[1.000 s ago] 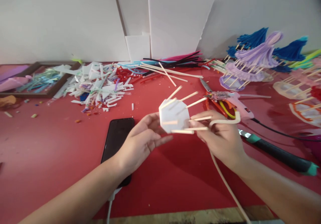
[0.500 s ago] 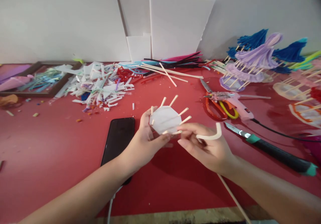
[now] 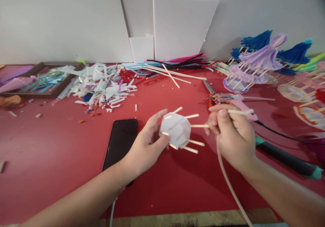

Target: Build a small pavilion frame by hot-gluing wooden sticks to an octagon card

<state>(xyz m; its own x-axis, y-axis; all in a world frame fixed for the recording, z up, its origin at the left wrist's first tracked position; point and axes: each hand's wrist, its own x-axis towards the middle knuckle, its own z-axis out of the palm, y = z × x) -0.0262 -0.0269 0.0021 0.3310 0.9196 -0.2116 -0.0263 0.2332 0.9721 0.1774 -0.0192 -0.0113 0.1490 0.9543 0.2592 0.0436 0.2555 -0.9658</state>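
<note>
My left hand (image 3: 146, 145) is closed on a white octagon-like board disc (image 3: 179, 128), thumb at its near-left edge. Several short wooden sticks (image 3: 199, 126) stand up around the disc's rim. The disc is tilted, so the sticks lean right. Above the table to the right, my right hand (image 3: 235, 139) pinches a long cream pipe cleaner (image 3: 241, 112). Its bent end pokes out past the thumb, and its long tail hangs over the table's front edge. My right fingertips are beside the tip of one stick; whether they touch is unclear.
A phone (image 3: 120, 142) lies by my left hand. On the right are a pink glue gun (image 3: 237, 101), partly hidden scissors (image 3: 208, 86), a knife (image 3: 286, 157) and stick-framed models (image 3: 261, 61). White scraps (image 3: 101, 84) and pipe cleaners (image 3: 175, 71) lie at the back.
My right hand has moved right and up from the disc, carrying the pipe cleaner, and now covers the scissors' handles and knife blade. The disc has shifted slightly right and tilted.
</note>
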